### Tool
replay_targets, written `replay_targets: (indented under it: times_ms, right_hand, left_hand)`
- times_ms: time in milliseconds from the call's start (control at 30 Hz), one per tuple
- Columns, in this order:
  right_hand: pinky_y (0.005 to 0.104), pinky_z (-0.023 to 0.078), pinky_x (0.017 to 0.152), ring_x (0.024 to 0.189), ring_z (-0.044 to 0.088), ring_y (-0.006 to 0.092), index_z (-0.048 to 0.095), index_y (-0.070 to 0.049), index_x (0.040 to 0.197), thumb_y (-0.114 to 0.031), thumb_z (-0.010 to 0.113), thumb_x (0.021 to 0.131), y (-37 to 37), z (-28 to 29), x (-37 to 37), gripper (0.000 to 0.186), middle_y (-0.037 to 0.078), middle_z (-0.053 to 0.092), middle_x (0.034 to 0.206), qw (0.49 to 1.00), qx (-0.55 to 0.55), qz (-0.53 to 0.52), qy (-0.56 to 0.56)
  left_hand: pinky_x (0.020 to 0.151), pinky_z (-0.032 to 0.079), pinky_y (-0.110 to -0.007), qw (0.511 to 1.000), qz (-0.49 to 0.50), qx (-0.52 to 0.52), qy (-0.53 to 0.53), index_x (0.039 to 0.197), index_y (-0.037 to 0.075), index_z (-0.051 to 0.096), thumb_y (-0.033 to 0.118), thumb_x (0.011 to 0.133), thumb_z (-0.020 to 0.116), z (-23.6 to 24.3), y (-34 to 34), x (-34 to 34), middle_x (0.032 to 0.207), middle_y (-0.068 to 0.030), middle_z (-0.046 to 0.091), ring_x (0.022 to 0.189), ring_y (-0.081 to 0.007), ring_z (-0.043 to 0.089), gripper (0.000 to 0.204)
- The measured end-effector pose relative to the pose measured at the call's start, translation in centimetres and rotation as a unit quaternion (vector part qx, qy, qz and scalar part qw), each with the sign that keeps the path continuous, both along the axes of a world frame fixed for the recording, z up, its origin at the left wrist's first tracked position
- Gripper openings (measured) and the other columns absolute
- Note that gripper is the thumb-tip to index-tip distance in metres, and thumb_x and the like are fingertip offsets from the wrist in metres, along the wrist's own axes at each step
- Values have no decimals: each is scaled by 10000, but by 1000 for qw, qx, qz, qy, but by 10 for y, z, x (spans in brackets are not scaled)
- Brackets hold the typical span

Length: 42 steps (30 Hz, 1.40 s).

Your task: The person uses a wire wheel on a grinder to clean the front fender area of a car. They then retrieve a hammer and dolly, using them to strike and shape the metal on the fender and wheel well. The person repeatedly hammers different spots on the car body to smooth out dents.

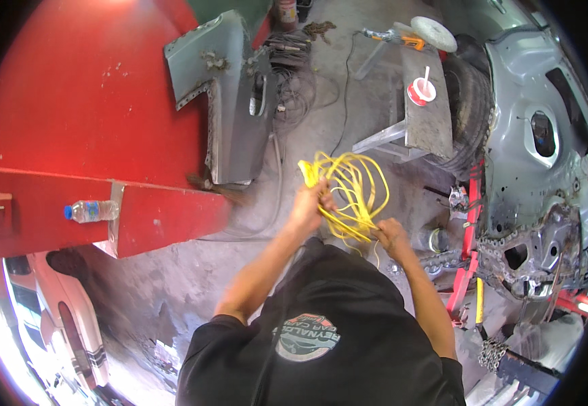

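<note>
A loose coil of yellow cable (351, 196) hangs between my hands in front of my dark top. My left hand (311, 203) grips one side of the coil, fingers wrapped round several loops. My right hand (386, 233) holds the lower right of the coil with its fingers closed. A short tail of cable dangles below.
A red metal structure (70, 81) with a plastic bottle (91, 210) fills the left. A grey body panel (226, 108), hose coils (294, 95), a metal bench (424, 128) with a power tool (394, 39), a tyre (470, 108) and a stripped car body (517, 135) surround me.
</note>
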State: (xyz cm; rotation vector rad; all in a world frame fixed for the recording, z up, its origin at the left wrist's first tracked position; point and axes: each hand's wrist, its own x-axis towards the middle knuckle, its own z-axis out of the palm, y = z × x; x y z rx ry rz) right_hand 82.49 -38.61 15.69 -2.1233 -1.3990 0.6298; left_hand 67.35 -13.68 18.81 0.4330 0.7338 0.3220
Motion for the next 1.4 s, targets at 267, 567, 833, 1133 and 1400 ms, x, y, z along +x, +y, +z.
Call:
replay_targets:
  times_ms: [267,567,833,1133,1400]
  right_hand:
    - [506,475,754,863,586,444,602,-22,899,-96,658,872,-183,-163,30,96,224,607,843,964,-49,-221,141]
    - [553,483,696,816,653,476,618,2,843,-178,640,900,-207,-150,64,190,268,676,835,937,-185,-290,-58]
    - [431,483,603,616,634,282,685,-17,990,-297,674,951,29,-18,13,283,175,630,683,955,48,-254,143]
    - [521,492,789,866,625,449,607,-14,917,-242,594,952,54,4,-20,231,238,653,887,998,5,-33,-50]
    - [542,489,808,908,618,451,651,-32,958,-204,674,900,-125,-96,8,183,225,647,927,988,-146,-32,-31]
  left_hand:
    - [516,308,-273,957,149,239,-72,967,61,551,252,1059,548,136,191,-46,660,48,356,547,-83,327,212]
    - [481,370,-296,926,243,286,40,936,101,531,307,1066,551,68,243,-60,635,4,441,505,-130,411,245]
    - [710,542,-363,938,-225,230,127,1135,-5,658,244,1023,575,-49,35,-34,898,-99,661,803,-201,660,285]
    - [800,491,-421,998,-15,-64,-2,928,97,522,221,1057,532,-24,11,2,738,-6,496,708,-203,542,179]
    - [512,328,-269,992,98,72,-42,900,122,468,163,1030,553,48,129,-37,662,54,358,549,-91,368,161]
